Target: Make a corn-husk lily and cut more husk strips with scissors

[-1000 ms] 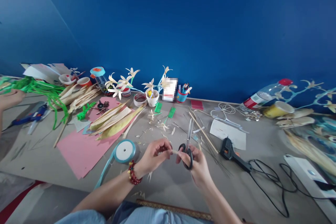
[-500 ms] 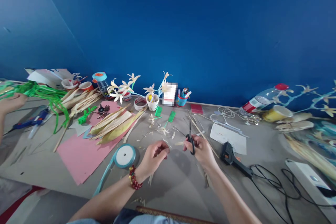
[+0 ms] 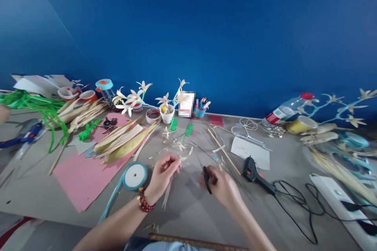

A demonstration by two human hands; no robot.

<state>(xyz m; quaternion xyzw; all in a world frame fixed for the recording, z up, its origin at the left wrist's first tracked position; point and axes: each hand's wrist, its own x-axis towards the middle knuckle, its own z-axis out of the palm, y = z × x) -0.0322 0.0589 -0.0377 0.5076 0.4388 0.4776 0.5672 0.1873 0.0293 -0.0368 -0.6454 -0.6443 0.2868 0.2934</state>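
My left hand [image 3: 166,169], with a red bead bracelet [image 3: 144,200] at the wrist, is closed in a pinch. A small pale husk petal [image 3: 183,159] sticks out at its fingertips. Black-handled scissors [image 3: 207,179] are in my right hand [image 3: 222,184], fingers through the handles and blades pointing away from me; blur hides how wide they stand. Just beyond the hands lie a pale husk flower [image 3: 180,146] and scattered petal scraps. Beside my left wrist is a spool of teal tape [image 3: 135,175] with its end trailing toward me.
A black glue gun [image 3: 250,170] and its cord lie right of my hand, near a white power strip [image 3: 338,200]. Dried husks [image 3: 126,143] rest on pink paper [image 3: 79,180] at left. Cups with husk flowers [image 3: 167,114] stand by the wall. Another person's hand [image 3: 4,113] shows far left.
The scissors have dipped from upright to a lower, forward tilt as my right hand turned. A pale petal now shows at my left fingertips. The other person's hand has moved farther out of view.
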